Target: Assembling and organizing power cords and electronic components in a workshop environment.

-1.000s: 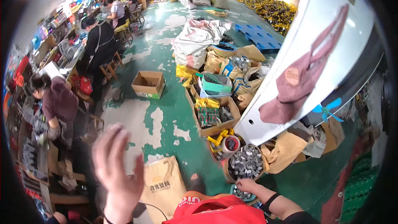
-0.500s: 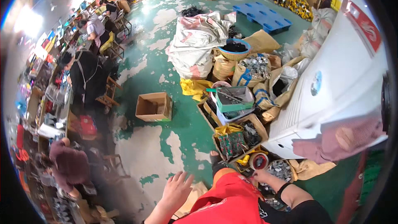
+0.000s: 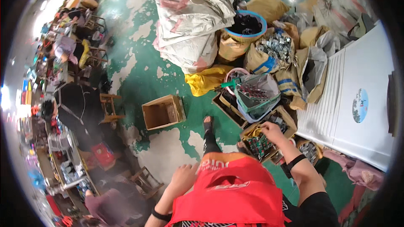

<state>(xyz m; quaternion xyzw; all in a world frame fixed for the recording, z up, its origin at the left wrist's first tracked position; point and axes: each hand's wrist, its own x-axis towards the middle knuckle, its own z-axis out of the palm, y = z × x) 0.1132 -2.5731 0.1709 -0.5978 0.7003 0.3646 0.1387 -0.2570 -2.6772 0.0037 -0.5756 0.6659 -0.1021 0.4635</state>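
Note:
My right hand [image 3: 273,133] hangs over a cardboard box [image 3: 290,132] at the lower right, thumb and fingers drawn together. Whatever may be between them is too small to make out. Below it, the box holds green circuit boards [image 3: 259,146], a bit of yellow bag [image 3: 253,133] and dark parts. Beside the red apron [image 3: 229,193] on my body, my left hand [image 3: 184,179] is loosely bent, holding nothing I can see. Just beyond the box stands a green basket [image 3: 257,94] with small parts, set on a pale blue tub.
An open cardboard box [image 3: 163,112] stands on the green floor ahead. Large white woven sacks [image 3: 189,29], a blue-rimmed basket [image 3: 246,26] and bags of metal parts [image 3: 273,48] crowd the far side. A white cabinet [image 3: 349,96] borders the right; people sit at cluttered benches on the left.
My view has tipped downward and come closer to the containers. My right hand has reached forward from beside my body to above the circuit-board box. My left hand's spread fingers have bent in.

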